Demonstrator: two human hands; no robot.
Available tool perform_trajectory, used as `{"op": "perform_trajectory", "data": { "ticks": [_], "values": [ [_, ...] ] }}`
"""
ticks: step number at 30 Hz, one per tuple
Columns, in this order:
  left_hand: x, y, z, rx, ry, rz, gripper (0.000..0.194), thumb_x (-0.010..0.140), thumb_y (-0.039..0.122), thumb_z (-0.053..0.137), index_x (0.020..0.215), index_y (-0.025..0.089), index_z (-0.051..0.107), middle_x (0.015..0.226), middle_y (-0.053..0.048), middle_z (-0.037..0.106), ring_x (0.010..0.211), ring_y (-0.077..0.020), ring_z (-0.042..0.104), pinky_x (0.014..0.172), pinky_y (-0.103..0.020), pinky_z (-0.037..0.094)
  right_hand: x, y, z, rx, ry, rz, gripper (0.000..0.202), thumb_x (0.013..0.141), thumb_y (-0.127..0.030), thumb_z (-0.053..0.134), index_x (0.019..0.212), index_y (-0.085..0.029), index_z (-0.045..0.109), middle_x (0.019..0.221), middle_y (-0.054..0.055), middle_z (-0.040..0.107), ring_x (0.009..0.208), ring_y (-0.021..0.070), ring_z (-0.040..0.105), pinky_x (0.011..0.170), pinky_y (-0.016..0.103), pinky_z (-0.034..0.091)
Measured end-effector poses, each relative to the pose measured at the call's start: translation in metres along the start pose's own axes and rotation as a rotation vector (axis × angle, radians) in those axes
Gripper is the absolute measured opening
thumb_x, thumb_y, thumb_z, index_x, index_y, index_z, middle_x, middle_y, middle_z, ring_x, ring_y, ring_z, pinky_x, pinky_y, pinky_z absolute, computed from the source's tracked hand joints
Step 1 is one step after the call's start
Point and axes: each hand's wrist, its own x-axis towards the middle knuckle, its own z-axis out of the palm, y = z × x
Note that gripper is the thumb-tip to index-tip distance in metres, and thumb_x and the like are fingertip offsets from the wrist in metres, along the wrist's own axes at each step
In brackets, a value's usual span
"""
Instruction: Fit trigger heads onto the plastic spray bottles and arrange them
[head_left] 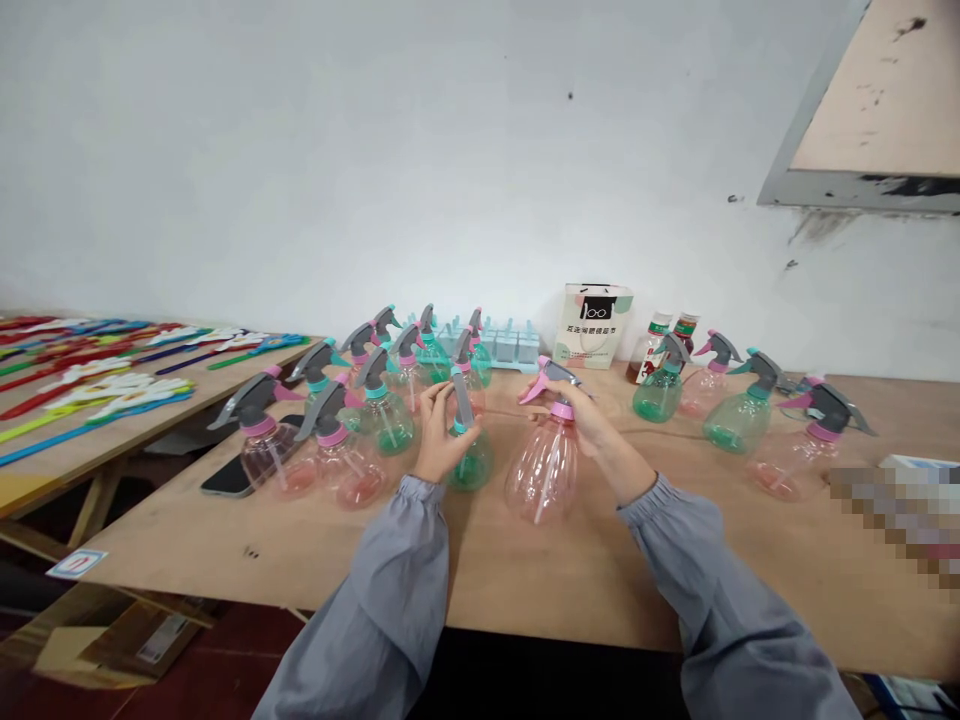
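Note:
In the middle of the table, my right hand grips the grey head of a clear pink spray bottle; its pink nozzle points left. My left hand is closed around the grey head of a green spray bottle, just to the left of the pink one. Both bottles are upright. Several more pink and green spray bottles stand left of my left hand, among them a pink one and a green one. Other spray bottles stand at the right, including a green bottle.
Behind the bottles are a pale teal rack-like item, a printed paper bag and two red-labelled bottles. A phone lies at the left beside a pink bottle. Another table holds colourful flower-topped strips.

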Motion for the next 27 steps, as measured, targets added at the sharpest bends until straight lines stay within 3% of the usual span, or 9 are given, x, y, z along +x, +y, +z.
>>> {"op": "perform_trajectory", "data": {
  "ticks": [5, 14, 18, 22, 27],
  "values": [
    [-0.001, -0.002, 0.002, -0.171, -0.149, -0.052, 0.052, 0.087, 0.038, 0.059, 0.136, 0.025, 0.049, 0.131, -0.011, 0.060, 0.125, -0.0258, 0.057, 0.109, -0.045, 0.045, 0.002, -0.009, -0.007, 0.099, -0.009, -0.001, 0.019, 0.064, -0.024, 0.063, 0.082, -0.022, 0.069, 0.092, 0.004, 0.078, 0.086, 0.0213, 0.072, 0.078, 0.034, 0.057],
    [-0.001, 0.000, 0.000, -0.157, -0.195, -0.040, 0.067, 0.083, 0.043, 0.068, 0.142, 0.023, 0.045, 0.140, -0.012, 0.056, 0.132, -0.0272, 0.054, 0.113, -0.045, 0.043, 0.009, -0.002, -0.014, 0.036, 0.115, -0.067, 0.020, 0.060, -0.023, 0.061, 0.078, -0.022, 0.070, 0.091, 0.003, 0.077, 0.093, 0.0227, 0.071, 0.080, 0.034, 0.057],
    [-0.001, 0.000, 0.000, -0.172, -0.236, -0.048, 0.072, 0.083, 0.044, 0.069, 0.146, 0.024, 0.040, 0.146, -0.013, 0.051, 0.137, -0.0272, 0.050, 0.115, -0.044, 0.041, 0.007, -0.006, -0.013, 0.025, 0.103, -0.037, 0.021, 0.056, -0.024, 0.061, 0.076, -0.022, 0.069, 0.092, 0.004, 0.077, 0.089, 0.0233, 0.071, 0.070, 0.031, 0.056],
    [-0.002, -0.002, -0.001, -0.177, -0.235, -0.066, 0.071, 0.084, 0.044, 0.067, 0.146, 0.023, 0.040, 0.145, -0.013, 0.052, 0.137, -0.0268, 0.049, 0.116, -0.044, 0.039, 0.001, -0.010, -0.011, -0.039, -0.002, 0.025, 0.020, 0.056, -0.024, 0.062, 0.075, -0.022, 0.068, 0.087, 0.004, 0.077, 0.084, 0.0225, 0.071, 0.054, 0.025, 0.047],
    [-0.002, 0.000, -0.003, -0.181, -0.254, -0.085, 0.068, 0.084, 0.043, 0.067, 0.145, 0.024, 0.042, 0.142, -0.013, 0.054, 0.135, -0.0263, 0.052, 0.116, -0.044, 0.039, 0.000, -0.007, -0.010, 0.029, 0.009, 0.002, 0.015, 0.050, -0.021, 0.058, 0.065, -0.021, 0.062, 0.061, 0.001, 0.067, 0.062, 0.0181, 0.064, 0.051, 0.025, 0.045]
  ]
}}
